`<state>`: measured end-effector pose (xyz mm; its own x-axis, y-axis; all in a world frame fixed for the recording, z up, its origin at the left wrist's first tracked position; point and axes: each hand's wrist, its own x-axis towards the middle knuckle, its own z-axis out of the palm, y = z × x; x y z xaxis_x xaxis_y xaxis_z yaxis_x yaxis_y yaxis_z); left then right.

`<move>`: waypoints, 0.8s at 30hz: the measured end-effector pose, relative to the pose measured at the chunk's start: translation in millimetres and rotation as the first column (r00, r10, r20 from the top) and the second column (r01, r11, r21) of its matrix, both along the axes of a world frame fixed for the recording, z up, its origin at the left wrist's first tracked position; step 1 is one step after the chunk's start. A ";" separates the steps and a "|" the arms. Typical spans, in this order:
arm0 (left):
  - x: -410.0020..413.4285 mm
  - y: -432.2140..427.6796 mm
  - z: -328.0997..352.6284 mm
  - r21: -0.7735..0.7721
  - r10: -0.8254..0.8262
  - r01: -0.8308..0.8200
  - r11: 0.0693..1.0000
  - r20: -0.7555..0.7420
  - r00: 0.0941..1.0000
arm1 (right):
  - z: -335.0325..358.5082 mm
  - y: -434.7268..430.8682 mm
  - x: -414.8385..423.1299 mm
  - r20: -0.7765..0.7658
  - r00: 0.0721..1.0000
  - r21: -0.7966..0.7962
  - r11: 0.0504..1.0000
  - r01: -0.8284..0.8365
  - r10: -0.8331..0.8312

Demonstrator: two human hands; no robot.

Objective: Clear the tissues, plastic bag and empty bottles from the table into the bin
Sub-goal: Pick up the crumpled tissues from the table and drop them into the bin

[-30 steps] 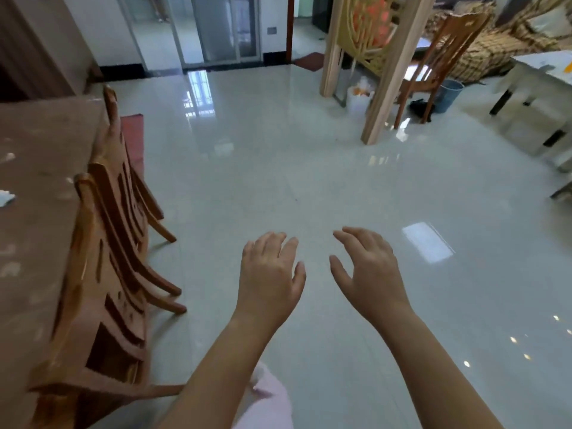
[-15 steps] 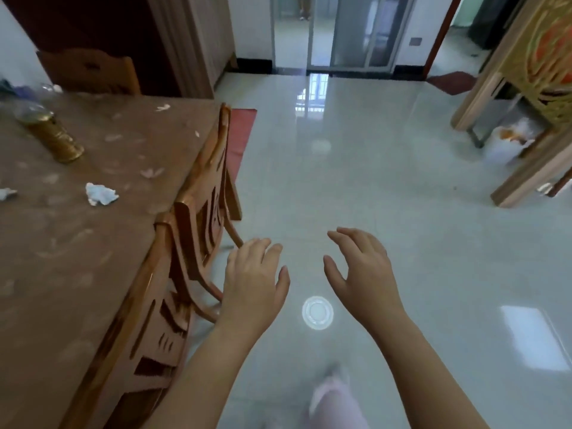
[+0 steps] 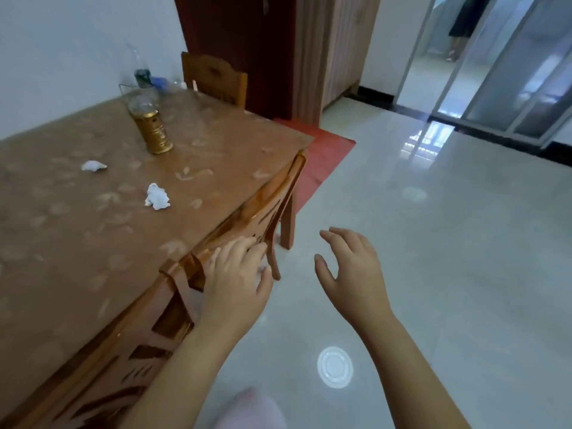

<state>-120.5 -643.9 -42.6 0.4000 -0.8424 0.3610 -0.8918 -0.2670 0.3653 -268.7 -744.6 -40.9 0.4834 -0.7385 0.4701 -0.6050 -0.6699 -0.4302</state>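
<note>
The approach to the brown, glossy-covered wooden worktop (image 3: pixel 77 243) is judged to be the step in hand, since nothing is carried and no bin is in view. The left hand (image 3: pixel 238 274) is held with its grip wide and empty, fingers loosely spread over the top rail of a carved orange-brown wooden chair (image 3: pixel 266 209); whether the rail is touched cannot be told. The right hand (image 3: pixel 353 274) is held out above the pale glossy tiled floor (image 3: pixel 448 274), its grip likewise wide and holding nothing. Two tissues are counted on the worktop: a crumpled white paper tissue (image 3: pixel 157 197) lying nearest the hands, and a second, flatter white tissue (image 3: pixel 94 165) well apart from it, further in. One clear plastic bottle with a gold label (image 3: pixel 150 125) stands upright beyond them. At least one more clear bottle with a dark label (image 3: pixel 142 74) is made out against the wall, beside some blue and transparent clutter (image 3: pixel 161 82) too blurred to be named as bag or bottle. A reach across the chair back to the nearest tissue is judged to be called for next, followed by a pinch with the left grip. Three chairs are counted, two along the near side and one at the far end (image 3: pixel 213 78).
</note>
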 end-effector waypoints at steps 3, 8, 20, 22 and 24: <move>28.0 -21.4 -3.6 0.006 0.103 -0.103 0.995 -0.001 0.995 | -2.4 -29.9 31.5 -0.029 0.994 0.004 0.995 -0.103 0.104; 79.3 -74.1 -7.6 0.001 0.200 -0.200 0.980 -0.035 0.979 | -3.8 -93.4 94.0 -0.089 0.978 0.004 0.982 -0.188 0.188; 220.1 -170.9 -10.6 -0.045 0.414 -0.417 0.908 -0.054 0.908 | 8.1 -206.9 261.2 -0.179 0.897 0.047 0.914 -0.403 0.405; 229.7 -178.0 -17.0 -0.033 0.450 -0.453 0.891 -0.068 0.890 | 4.3 -219.7 275.4 -0.187 0.878 0.069 0.897 -0.436 0.441; 240.3 -183.2 -24.3 -0.026 0.492 -0.494 0.869 -0.053 0.869 | 1.3 -232.9 293.5 -0.191 0.859 0.084 0.880 -0.467 0.475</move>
<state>119.8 -827.0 -66.9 0.7756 -0.5175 0.3615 -0.6309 -0.6532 0.4187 24.8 -977.5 -39.5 0.8584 -0.4125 0.3049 -0.2964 -0.8840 -0.3616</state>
